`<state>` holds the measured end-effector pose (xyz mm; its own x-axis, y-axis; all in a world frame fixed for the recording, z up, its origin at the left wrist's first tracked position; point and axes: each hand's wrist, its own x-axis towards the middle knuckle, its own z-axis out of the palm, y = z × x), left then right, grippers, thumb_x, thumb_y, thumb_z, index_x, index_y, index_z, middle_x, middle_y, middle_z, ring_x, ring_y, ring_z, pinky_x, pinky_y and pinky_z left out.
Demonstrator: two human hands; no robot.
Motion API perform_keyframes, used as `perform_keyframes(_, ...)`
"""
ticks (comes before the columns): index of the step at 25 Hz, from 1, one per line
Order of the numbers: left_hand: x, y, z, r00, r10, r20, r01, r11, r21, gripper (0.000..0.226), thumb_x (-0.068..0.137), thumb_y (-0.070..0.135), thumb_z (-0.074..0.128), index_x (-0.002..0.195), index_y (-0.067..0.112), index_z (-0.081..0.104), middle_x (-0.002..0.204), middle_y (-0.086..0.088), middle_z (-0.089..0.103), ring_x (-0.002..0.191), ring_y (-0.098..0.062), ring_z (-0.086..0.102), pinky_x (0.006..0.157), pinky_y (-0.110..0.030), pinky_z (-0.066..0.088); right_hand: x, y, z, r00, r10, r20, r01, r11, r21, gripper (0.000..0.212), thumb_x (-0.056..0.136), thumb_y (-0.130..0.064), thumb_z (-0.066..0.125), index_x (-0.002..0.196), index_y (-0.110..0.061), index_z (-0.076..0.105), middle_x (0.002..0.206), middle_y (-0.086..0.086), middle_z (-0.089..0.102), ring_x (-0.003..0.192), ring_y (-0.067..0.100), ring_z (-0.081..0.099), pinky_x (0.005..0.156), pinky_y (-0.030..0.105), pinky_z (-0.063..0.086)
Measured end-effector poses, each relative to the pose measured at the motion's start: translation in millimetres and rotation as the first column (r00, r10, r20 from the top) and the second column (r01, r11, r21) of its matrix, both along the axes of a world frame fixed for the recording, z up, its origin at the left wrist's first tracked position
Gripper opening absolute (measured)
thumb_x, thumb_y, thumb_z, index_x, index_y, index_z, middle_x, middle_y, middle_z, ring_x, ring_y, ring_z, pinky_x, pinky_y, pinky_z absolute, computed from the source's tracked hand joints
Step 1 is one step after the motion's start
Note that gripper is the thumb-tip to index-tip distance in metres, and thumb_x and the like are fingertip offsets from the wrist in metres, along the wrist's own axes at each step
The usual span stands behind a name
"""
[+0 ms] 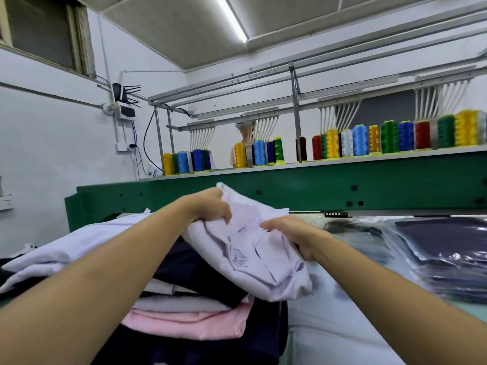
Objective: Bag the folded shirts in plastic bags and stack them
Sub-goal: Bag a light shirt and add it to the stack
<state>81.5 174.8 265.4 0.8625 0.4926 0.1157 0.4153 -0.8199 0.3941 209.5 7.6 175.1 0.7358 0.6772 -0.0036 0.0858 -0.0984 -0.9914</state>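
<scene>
1. Both hands are on the white shirt (250,256), held up over the unbagged pile (184,304) at near left. The left hand (208,206) clutches its far edge, and the right hand (292,235) curls into its right side.
2. Risk: the shirt sags rumpled between the grips, so the fold may fall open and jam at a bag mouth.
3. Risk: its low corner hangs close over the pile and could drag the pink shirt (189,321) askew.
4. Risk: the bagged dark shirts (448,256) at right look slick, and an off-centre load might slide.
5. A pale table (332,327) sits underneath. A green machine frame (290,192) runs along the far side, with thread spools (360,140) above it.
</scene>
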Motion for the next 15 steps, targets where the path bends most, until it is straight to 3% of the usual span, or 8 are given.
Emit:
perform_keyframes(2,11,-37,13,0.997,-0.075,0.009,0.074,0.996,0.05,0.05,0.081,0.017,0.07,0.125,0.008,0.047,0.118,-0.013,0.057,0.098,-0.029,0.061,0.082,-0.041,0.058,-6,-3,13,0.999,-0.021,0.04,0.021,1.0,-0.011,0.058,0.092,-0.06,0.059,0.112,-0.007,0.073,0.112,0.011,0.069,0.107,0.028,0.066,0.102,0.041,0.051)
perform_keyframes(5,27,-87,20,0.981,-0.194,-0.024,0.195,0.975,0.103,0.023,0.085,0.012,0.063,0.106,0.004,0.057,0.1,-0.017,0.062,0.08,-0.028,0.061,0.058,-0.03,0.05,-7,-15,35,0.998,-0.043,0.043,0.04,0.997,0.06,0.076,0.091,-0.073,0.046,0.102,-0.004,0.077,0.089,0.01,0.075,0.103,0.029,0.063,0.103,0.037,0.045)
perform_keyframes(6,31,-102,19,0.964,-0.264,-0.024,0.265,0.964,0.018,0.015,0.088,0.011,0.06,0.101,0.003,0.061,0.1,-0.02,0.064,0.085,-0.032,0.063,0.063,-0.032,0.051,-4,-23,39,0.998,-0.055,0.016,0.054,0.994,0.091,0.074,0.09,-0.074,0.048,0.107,-0.007,0.076,0.095,0.013,0.075,0.106,0.03,0.064,0.105,0.038,0.045)
perform_keyframes(7,36,-116,16,0.94,-0.341,-0.017,0.337,0.935,-0.109,0.02,0.094,0.012,0.055,0.107,0.001,0.064,0.11,-0.022,0.065,0.099,-0.036,0.064,0.078,-0.036,0.053,-2,-31,42,0.997,-0.073,-0.018,0.074,0.989,0.127,0.075,0.089,-0.074,0.051,0.119,-0.008,0.071,0.109,0.017,0.073,0.111,0.03,0.064,0.107,0.04,0.045)
perform_keyframes(8,40,-127,13,0.915,-0.403,-0.008,0.389,0.887,-0.251,0.033,0.098,0.018,0.05,0.121,-0.002,0.062,0.125,-0.024,0.062,0.116,-0.038,0.06,0.096,-0.041,0.05,3,-41,44,0.995,-0.084,-0.051,0.092,0.981,0.169,0.076,0.09,-0.071,0.053,0.132,-0.008,0.062,0.122,0.017,0.068,0.115,0.03,0.063,0.106,0.041,0.047)
perform_keyframes(10,49,-144,9,0.869,-0.495,0.013,0.435,0.75,-0.499,0.054,0.092,0.034,0.054,0.135,0.0,0.055,0.134,-0.02,0.06,0.124,-0.036,0.058,0.108,-0.044,0.045,19,-64,43,0.993,-0.116,-0.035,0.121,0.965,0.234,0.057,0.097,-0.051,0.055,0.129,-0.005,0.062,0.111,0.013,0.068,0.099,0.024,0.066,0.09,0.036,0.052)
perform_keyframes(13,61,-161,3,0.783,-0.622,0.013,0.467,0.575,-0.672,0.043,0.089,0.049,0.06,0.11,0.012,0.067,0.103,-0.005,0.071,0.088,-0.018,0.069,0.077,-0.025,0.056,44,-104,31,0.943,-0.329,-0.044,0.33,0.921,0.205,0.023,0.098,-0.021,0.055,0.09,-0.003,0.065,0.081,0.014,0.062,0.075,0.025,0.058,0.072,0.035,0.047)
perform_keyframes(15,76,-168,-12,0.777,-0.619,0.111,0.516,0.527,-0.676,0.034,0.093,0.045,0.059,0.105,0.016,0.072,0.101,0.0,0.073,0.082,-0.012,0.067,0.071,-0.022,0.055,61,-127,22,0.912,-0.41,-0.002,0.403,0.896,0.185,0.016,0.095,-0.011,0.057,0.081,-0.006,0.061,0.072,0.01,0.059,0.065,0.022,0.053,0.063,0.031,0.044)
